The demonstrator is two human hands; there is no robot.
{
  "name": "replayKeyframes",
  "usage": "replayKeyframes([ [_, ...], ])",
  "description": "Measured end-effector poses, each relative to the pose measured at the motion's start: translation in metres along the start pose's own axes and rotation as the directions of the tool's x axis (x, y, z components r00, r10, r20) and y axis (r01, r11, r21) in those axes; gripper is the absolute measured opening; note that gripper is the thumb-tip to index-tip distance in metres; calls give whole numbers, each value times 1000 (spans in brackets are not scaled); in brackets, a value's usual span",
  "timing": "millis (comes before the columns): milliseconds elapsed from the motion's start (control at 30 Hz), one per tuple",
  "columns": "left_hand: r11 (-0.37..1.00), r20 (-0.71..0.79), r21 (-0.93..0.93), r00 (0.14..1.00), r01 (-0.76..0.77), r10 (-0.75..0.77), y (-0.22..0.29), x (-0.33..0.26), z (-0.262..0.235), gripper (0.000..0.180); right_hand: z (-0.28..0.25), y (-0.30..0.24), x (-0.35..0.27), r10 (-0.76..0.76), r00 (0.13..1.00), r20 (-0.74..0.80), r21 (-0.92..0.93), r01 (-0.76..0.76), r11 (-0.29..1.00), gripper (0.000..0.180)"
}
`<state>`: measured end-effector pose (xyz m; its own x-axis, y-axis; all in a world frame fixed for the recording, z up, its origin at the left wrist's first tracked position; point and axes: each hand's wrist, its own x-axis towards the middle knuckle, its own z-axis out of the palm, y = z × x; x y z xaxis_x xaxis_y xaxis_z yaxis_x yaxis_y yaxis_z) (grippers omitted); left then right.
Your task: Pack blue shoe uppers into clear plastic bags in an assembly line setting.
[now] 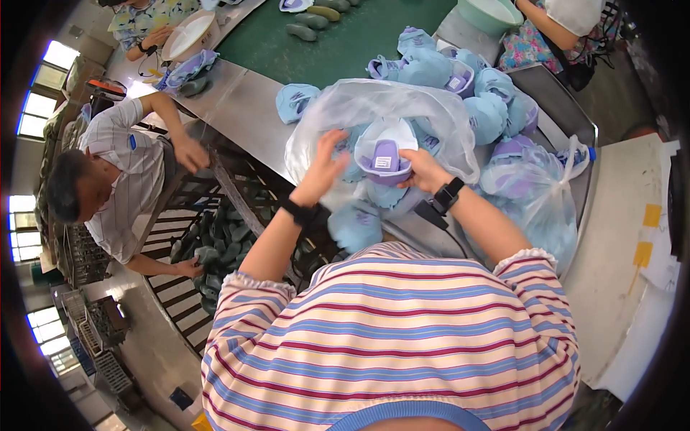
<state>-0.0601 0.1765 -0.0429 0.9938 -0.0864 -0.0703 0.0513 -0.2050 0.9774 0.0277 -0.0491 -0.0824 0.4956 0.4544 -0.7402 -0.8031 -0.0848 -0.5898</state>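
Note:
My right hand (pixel 425 171) grips the edge of a light-blue and purple shoe upper (pixel 365 164), its opening turned up and a white label inside. Just left of it, my left hand (pixel 321 172) is raised with its fingers apart, somewhat blurred, and holds nothing. Both hands are over an opened clear plastic bag (pixel 330 108) with more blue uppers inside. Another blue upper (pixel 355 225) lies below the bag's mouth, near my body.
Loose blue uppers (pixel 430 67) are heaped behind the bag, and a filled bag (pixel 528 183) stands right. Green shoe lasts (pixel 300 31) lie on the green belt (pixel 366 50). At left, a co-worker (pixel 118 172) reaches into a slatted crate (pixel 180 287) of dark lasts.

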Motion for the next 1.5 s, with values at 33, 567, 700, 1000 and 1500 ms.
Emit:
replayKeyframes([
  [33, 900, 129, 353, 967, -254, 222, -4, -16, 2, 64, -1, -2, -9, -76, 996, 40, -2, 76, 997, 32],
  [567, 885, -65, 465, 996, -20, 56, -64, -61, 40, 34, -34, 6, -25, -321, 437, 840, 502, -402, 766, 38],
  [700, 920, -195, -353, 975, -172, 107, 16, -28, 50, 51, 14, 12, -34, -203, 198, 959, 283, -633, 720, 46],
  [1000, 804, -145, -594, 987, -30, -70, 52, -9, 7, 52, -4, 2, -56, -195, 897, 397, 359, 44, 932, 47],
  [1500, 803, -936, 289, 20, -521, 350, -16, 51, -159, 32, 11, 27, -75, -79, 892, 445, -798, 435, 417, 48],
])
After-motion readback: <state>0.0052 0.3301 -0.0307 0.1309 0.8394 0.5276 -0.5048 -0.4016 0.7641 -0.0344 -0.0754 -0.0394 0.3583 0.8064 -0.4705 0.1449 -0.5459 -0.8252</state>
